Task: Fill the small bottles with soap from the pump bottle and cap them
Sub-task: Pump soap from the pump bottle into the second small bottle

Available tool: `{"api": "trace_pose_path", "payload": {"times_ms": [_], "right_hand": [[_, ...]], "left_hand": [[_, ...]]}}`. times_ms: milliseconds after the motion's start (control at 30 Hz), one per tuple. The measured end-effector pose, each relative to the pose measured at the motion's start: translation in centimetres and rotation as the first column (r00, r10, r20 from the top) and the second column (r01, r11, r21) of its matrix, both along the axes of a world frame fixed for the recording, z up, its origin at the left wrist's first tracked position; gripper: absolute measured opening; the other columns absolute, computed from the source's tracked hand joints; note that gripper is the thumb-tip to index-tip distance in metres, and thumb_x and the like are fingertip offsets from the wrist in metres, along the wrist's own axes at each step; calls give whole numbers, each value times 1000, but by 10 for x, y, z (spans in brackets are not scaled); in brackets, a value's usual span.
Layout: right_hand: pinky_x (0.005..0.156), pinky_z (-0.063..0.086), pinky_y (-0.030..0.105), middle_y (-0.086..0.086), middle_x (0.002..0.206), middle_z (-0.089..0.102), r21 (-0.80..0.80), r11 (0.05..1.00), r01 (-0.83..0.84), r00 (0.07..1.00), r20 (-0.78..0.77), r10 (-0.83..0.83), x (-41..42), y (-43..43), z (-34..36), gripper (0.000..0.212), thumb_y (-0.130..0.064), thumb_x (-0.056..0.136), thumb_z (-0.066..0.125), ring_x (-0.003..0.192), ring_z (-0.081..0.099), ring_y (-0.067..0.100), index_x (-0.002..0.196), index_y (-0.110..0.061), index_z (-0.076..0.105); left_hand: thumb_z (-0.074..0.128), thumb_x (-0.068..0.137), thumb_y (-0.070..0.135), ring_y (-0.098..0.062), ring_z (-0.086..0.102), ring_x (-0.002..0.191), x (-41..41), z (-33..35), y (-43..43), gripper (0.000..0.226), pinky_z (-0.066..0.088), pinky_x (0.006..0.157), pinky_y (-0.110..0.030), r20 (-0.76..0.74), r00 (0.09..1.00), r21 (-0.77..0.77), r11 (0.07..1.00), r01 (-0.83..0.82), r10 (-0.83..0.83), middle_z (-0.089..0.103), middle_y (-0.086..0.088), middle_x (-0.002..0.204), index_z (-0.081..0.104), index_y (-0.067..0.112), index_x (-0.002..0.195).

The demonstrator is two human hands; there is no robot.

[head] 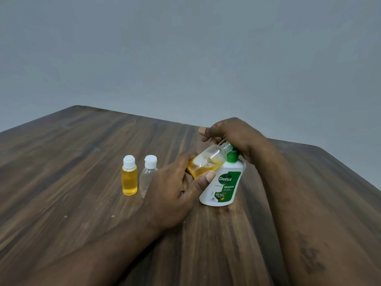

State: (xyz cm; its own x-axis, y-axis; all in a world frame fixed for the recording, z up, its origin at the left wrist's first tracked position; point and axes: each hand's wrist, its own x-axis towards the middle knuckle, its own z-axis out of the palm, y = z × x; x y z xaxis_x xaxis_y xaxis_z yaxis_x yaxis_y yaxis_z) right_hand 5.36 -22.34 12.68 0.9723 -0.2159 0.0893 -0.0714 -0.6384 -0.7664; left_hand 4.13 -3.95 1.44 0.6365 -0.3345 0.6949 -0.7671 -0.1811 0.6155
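Note:
My left hand (175, 186) grips a small uncapped bottle (208, 159), tilted with its open neck up against the green pump of the white soap bottle (223, 182). Orange soap with foam fills its lower part. My right hand (233, 137) rests on top of the pump head, fingers curled over it. To the left stand two capped small bottles: one full of orange soap (129, 178), one clear and empty (147, 178), partly hidden by my left hand.
Everything stands on a dark wooden table (82, 162) whose far edge meets a plain grey wall. The table's right edge runs diagonally behind my right forearm. A few small specks lie near the front left.

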Motion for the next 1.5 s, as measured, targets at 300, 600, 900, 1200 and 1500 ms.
{"api": "trace_pose_path", "payload": {"times_ms": [300,600,900,1200,1500], "right_hand": [[68,47,30,-6,67,70,-64,996,66,980,190,-53,-5,1,9,37,-53,87,78,66,61,8,81,-16,78],[79,48,36,-5,71,67,-76,997,14,1000,4,-14,-4,5,4,30,-43,93,74,67,60,12,80,-16,78],[65,47,29,-4,69,70,-45,994,98,969,231,-86,-7,6,12,47,-62,92,67,64,63,10,81,-17,79],[63,43,31,-2,62,66,104,975,196,937,273,-218,-7,-13,22,54,-60,102,50,50,57,14,84,-16,77],[71,44,33,1,79,73,-66,993,98,991,97,-91,-1,-3,8,50,-56,103,53,64,59,14,90,-16,78]], "left_hand": [[50,95,64,-3,62,66,-2,1,-2,50,38,52,-11,10,1000,-20,1000,-5,5,61,23,77,63,22,120],[55,92,68,2,62,71,0,-2,-2,51,39,53,-9,-15,1000,39,999,-21,22,60,36,81,61,26,120],[53,95,60,0,64,74,-4,2,-2,53,41,59,-8,-9,1000,-53,998,26,-27,65,27,84,64,19,126],[52,95,60,3,63,73,-3,1,-2,51,39,57,-6,21,999,-53,998,33,-32,62,31,84,64,16,119],[51,95,62,4,62,76,-3,3,-1,54,40,59,-6,17,1000,-39,999,10,-9,62,32,85,64,19,125]]}}
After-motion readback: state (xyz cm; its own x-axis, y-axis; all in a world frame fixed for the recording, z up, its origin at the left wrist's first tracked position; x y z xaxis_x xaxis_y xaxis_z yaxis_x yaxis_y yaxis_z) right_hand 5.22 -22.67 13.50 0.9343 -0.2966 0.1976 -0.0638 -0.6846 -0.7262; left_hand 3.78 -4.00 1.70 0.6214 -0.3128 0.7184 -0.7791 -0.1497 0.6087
